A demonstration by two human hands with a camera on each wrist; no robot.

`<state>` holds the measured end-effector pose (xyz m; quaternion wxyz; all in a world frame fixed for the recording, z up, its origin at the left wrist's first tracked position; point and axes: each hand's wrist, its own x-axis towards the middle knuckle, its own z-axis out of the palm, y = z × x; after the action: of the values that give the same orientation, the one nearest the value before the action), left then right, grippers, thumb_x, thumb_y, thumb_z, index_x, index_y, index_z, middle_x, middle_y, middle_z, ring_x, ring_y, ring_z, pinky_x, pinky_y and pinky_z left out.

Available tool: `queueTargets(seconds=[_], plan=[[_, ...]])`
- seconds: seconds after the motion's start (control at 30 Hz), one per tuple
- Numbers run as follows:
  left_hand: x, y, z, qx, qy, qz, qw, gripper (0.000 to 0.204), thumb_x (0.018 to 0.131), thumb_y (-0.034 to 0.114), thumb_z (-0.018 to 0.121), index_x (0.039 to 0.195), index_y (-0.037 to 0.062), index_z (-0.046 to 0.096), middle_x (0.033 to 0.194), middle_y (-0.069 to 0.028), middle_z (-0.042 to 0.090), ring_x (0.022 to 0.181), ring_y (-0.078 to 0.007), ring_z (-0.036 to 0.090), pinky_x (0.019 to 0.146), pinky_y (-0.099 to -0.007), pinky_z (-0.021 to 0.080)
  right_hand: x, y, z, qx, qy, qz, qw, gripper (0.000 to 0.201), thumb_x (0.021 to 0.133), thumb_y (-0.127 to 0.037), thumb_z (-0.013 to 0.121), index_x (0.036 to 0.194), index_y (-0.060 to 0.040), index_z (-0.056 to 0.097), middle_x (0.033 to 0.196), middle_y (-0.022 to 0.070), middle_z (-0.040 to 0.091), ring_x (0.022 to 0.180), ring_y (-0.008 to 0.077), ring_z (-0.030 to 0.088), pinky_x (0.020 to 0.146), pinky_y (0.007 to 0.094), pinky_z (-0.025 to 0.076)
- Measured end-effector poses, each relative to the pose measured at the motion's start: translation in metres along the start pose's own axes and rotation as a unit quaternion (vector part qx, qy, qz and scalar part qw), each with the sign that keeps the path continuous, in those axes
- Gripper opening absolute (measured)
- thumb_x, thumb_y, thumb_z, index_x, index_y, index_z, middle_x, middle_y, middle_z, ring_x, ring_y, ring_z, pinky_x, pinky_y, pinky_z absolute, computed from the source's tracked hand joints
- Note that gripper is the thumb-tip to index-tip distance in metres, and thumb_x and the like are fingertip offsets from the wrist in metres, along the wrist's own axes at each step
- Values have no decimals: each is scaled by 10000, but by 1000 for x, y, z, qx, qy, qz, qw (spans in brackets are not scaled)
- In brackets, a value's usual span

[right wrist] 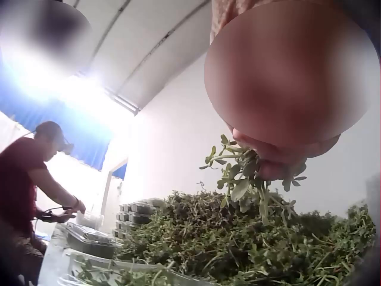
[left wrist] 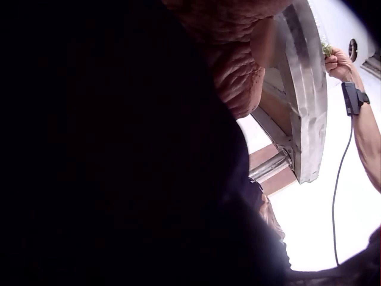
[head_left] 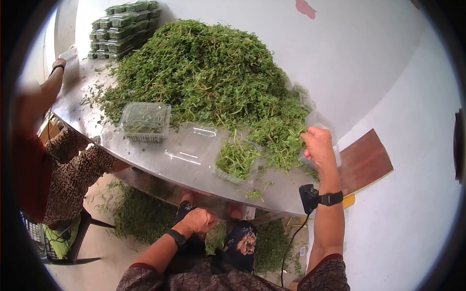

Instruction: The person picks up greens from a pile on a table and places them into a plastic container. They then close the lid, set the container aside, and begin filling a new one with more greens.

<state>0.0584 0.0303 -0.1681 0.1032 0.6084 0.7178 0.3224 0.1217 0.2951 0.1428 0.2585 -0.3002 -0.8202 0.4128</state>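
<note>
My right hand point(head_left: 318, 147) pinches a sprig of greens point(right wrist: 244, 173) above the heap point(head_left: 208, 77); my left hand point(head_left: 199, 220) sits loosely curled, holding nothing, below the table point(head_left: 194, 165).

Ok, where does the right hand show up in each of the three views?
Head: the right hand is right of centre, gripping greens at the edge of the herb pile.
Left wrist: top right corner, past the metal table edge.
Right wrist: top right, blurred, pinching a sprig.
Shared landmark: the greens in the hand.
</note>
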Motion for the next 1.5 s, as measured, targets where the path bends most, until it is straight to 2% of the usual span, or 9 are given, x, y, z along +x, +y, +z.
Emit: queueTargets(seconds=[0.4,0.63,0.83,0.9,1.03,1.13,1.2,1.3,1.5], plan=[[-2,8,-13,11,-36,-23,999,245,853,303,572,779,73,610,786,-128,623,760,-354,621,685,-445,508,-38,-42,50,-19,-155,-44,987,170,878,-114,575,909,48,615,658,61,597,464,88,563,378,224,408],[-1,2,-8,-5,-16,-13,1000,255,850,304,578,759,69,612,771,-130,625,739,-358,621,675,-452,505,-33,-25,53,0,-108,-36,994,275,877,-151,611,1052,60,617,720,88,641,509,111,595,432,242,439],[-1,0,-5,-13,-15,-7,1000,258,846,305,583,751,67,611,765,-125,626,732,-351,626,669,-445,509,-20,11,35,-157,-134,-9,978,324,863,-145,612,1121,51,600,712,68,634,525,115,592,451,238,431],[0,1,-6,-11,-17,-3,1000,259,844,303,582,742,66,607,762,-123,624,731,-350,626,666,-443,511,-5,36,29,-263,-8,-95,960,331,812,-195,654,1081,-3,645,750,164,653,678,263,651,641,377,498],[1,3,-9,-5,-24,-9,1000,258,836,291,581,714,64,598,760,-120,624,729,-346,626,657,-438,514,21,49,17,-247,34,-77,965,365,793,-210,668,1108,-28,646,804,177,666,764,326,647,707,410,494],[1,2,-5,-5,-20,-13,1000,247,825,280,585,703,66,597,756,-120,627,722,-343,625,652,-433,515,33,46,21,-255,18,-45,966,404,791,-211,678,1150,-33,628,883,192,675,832,331,654,758,413,500],[1,-1,-2,-7,-13,-6,1000,223,824,244,630,706,61,580,708,-118,583,710,-334,605,634,-429,493,39,43,28,-322,3,-114,940,458,787,-221,688,1200,-43,601,983,209,669,949,342,640,849,411,488],[1,2,-4,-6,-14,-13,1000,200,826,244,631,740,67,601,726,-115,600,738,-325,613,664,-423,500,49,34,40,-323,-36,-103,940,490,791,-230,690,1234,-52,580,1067,223,650,1034,345,615,917,404,468],[0,-3,-1,-15,-28,-22,999,194,832,251,630,784,63,621,778,-111,630,770,-317,622,692,-411,507,59,29,64,-371,-93,-108,918,491,766,-264,715,1207,-76,607,1058,215,654,1016,344,621,902,417,477]])
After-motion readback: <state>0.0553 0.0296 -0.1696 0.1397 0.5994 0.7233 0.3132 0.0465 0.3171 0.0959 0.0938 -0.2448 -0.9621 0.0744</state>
